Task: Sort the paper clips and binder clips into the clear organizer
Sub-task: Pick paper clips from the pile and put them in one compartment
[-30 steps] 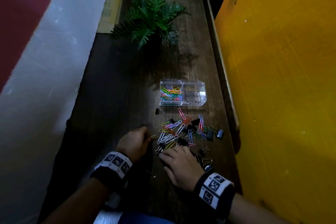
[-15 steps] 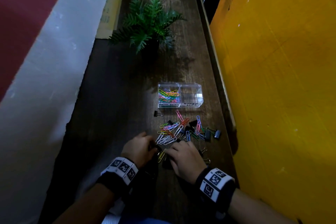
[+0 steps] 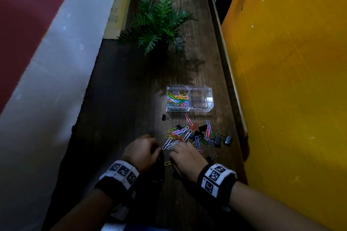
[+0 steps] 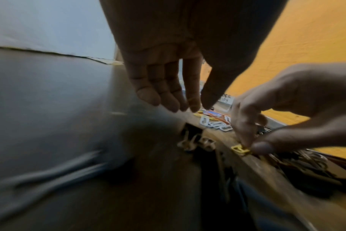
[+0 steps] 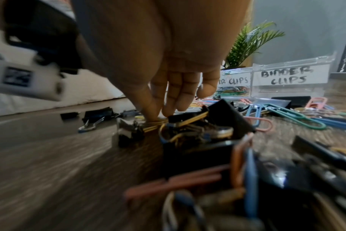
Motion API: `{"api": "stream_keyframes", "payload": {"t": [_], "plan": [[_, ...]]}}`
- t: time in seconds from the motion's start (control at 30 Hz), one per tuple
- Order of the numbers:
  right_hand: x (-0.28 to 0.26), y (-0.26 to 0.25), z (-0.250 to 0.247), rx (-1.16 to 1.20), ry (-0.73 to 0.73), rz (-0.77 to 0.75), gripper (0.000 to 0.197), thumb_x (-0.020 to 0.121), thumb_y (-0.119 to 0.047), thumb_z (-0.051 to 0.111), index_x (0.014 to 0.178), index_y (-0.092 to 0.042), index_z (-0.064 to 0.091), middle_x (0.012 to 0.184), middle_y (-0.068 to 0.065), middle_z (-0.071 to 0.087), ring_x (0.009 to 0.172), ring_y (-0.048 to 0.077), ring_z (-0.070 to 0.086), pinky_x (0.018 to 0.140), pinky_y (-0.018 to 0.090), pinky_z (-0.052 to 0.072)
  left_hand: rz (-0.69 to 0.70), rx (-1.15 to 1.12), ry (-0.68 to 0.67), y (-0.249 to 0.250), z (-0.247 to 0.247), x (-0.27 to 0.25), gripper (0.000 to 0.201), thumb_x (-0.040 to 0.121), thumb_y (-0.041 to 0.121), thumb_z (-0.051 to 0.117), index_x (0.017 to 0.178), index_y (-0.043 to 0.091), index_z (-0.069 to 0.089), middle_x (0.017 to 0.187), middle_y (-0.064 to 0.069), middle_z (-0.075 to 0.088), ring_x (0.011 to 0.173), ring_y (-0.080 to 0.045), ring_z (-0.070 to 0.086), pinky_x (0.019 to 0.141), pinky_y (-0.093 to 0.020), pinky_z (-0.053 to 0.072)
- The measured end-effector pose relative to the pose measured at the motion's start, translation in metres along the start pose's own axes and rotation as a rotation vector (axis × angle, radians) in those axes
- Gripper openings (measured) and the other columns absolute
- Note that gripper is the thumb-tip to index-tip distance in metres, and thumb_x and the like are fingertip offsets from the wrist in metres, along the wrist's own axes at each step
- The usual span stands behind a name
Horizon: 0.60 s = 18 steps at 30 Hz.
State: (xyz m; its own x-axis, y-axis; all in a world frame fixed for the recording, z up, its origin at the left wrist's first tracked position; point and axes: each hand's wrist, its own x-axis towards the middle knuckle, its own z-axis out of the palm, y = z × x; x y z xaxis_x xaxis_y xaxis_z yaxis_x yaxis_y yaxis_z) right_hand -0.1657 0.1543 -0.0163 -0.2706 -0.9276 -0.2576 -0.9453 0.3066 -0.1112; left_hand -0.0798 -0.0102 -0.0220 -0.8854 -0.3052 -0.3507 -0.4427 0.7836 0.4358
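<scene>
A clear two-part organizer stands on the dark wooden table. Its left part, labelled for paper clips, holds several coloured paper clips; the part labelled binder clips looks empty. In front lies a mixed pile of paper clips and black binder clips. My right hand pinches a yellow paper clip between thumb and forefinger at the pile's near edge. My left hand hovers just to its left, fingers straight and holding nothing.
A potted fern stands beyond the organizer. One black binder clip lies apart, left of the pile. A yellow wall runs along the table's right edge and a white wall along its left.
My two hands have come closer together at the near edge of the pile. The right hand's thumb and forefinger have closed on the yellow paper clip.
</scene>
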Motion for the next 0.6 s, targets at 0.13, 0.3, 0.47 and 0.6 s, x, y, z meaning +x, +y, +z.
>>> {"api": "stream_keyframes", "payload": {"t": [0.13,0.3,0.47,0.6], "plan": [[-0.004,0.001,-0.006,0.111,-0.086,0.002,0.019,0.069,-0.026,0.073,0.083,-0.016,0.065,0.083,0.002,0.063,0.079,0.022,0.058,0.066,0.032,0.044,0.034,-0.032,0.018,0.019,0.000,0.015,0.013,0.085,0.032,0.056,0.096,0.029,0.062,0.098,0.003,0.058,0.093,-0.023,0.060,0.073,-0.034,0.050],[-0.006,0.000,-0.008,0.164,-0.166,0.065,0.037,0.080,-0.018,0.065,0.114,-0.008,0.053,0.115,0.012,0.056,0.105,0.031,0.048,0.088,0.040,0.035,0.002,-0.100,-0.018,0.026,0.000,0.023,0.028,0.086,0.027,0.055,0.114,0.029,0.052,0.105,0.001,0.064,0.097,-0.024,0.061,0.076,-0.032,0.048],[-0.005,-0.003,-0.005,0.162,-0.202,0.103,0.031,0.082,-0.012,0.058,0.112,-0.006,0.054,0.116,0.014,0.055,0.106,0.033,0.047,0.087,0.042,0.036,-0.010,-0.040,-0.060,0.030,-0.001,0.029,0.015,0.086,0.034,0.057,0.097,0.024,0.063,0.102,-0.002,0.063,0.094,-0.023,0.060,0.076,-0.031,0.047],[-0.008,-0.005,-0.004,0.108,-0.154,0.103,0.023,0.080,-0.017,0.063,0.101,-0.009,0.062,0.104,0.010,0.056,0.097,0.029,0.050,0.078,0.040,0.039,-0.055,0.020,-0.138,0.033,-0.006,0.032,0.016,0.087,0.027,0.054,0.098,0.023,0.064,0.107,-0.005,0.061,0.099,-0.026,0.059,0.081,-0.033,0.048]]}}
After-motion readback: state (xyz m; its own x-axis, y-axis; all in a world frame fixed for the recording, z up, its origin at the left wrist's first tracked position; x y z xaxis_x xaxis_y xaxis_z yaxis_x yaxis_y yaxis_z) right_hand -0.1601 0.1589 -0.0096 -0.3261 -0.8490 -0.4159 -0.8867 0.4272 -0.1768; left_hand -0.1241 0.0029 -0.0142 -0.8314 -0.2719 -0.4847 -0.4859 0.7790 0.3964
